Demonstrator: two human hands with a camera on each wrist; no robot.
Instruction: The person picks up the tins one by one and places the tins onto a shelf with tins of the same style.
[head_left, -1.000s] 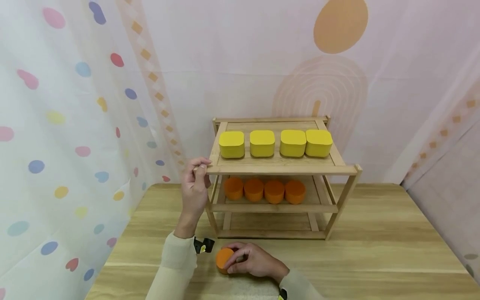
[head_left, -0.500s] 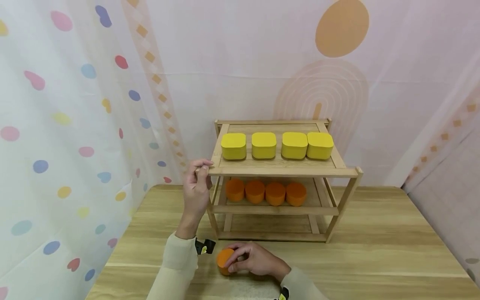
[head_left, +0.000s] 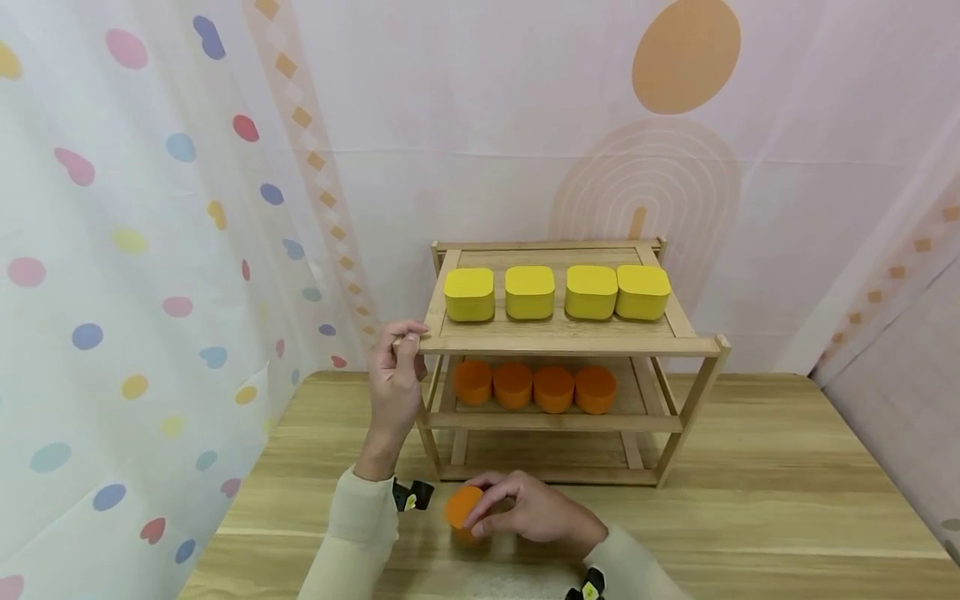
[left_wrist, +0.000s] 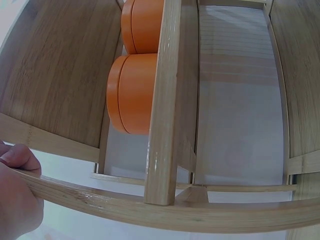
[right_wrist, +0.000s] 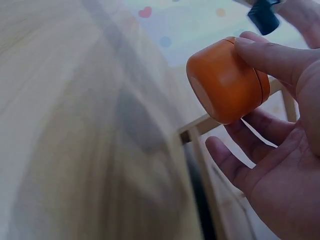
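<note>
My left hand (head_left: 396,375) grips the front left corner of the top tier of a wooden rack (head_left: 570,343). In the left wrist view its thumb and fingers (left_wrist: 20,157) close over the end of that frame. Low in front of the rack, my right hand (head_left: 536,512) pinches a small orange lidded container (head_left: 462,506) between thumb and fingers. The right wrist view shows this orange container (right_wrist: 227,82) tilted and raised off the table, its lid seam near the thumb. Several matching orange containers (head_left: 513,385) stand in a row on the middle tier.
Several yellow rounded-square containers (head_left: 530,292) line the top tier, two of them side by side at the right. The bottom tier (head_left: 543,450) lies below the orange row. The rack stands on a wood-grain table (head_left: 772,500), with patterned curtains (head_left: 480,100) behind and left.
My right hand has lifted the orange container off the table and shifted slightly right with it. My left hand keeps its grip on the rack corner. The head view has shifted slightly.
</note>
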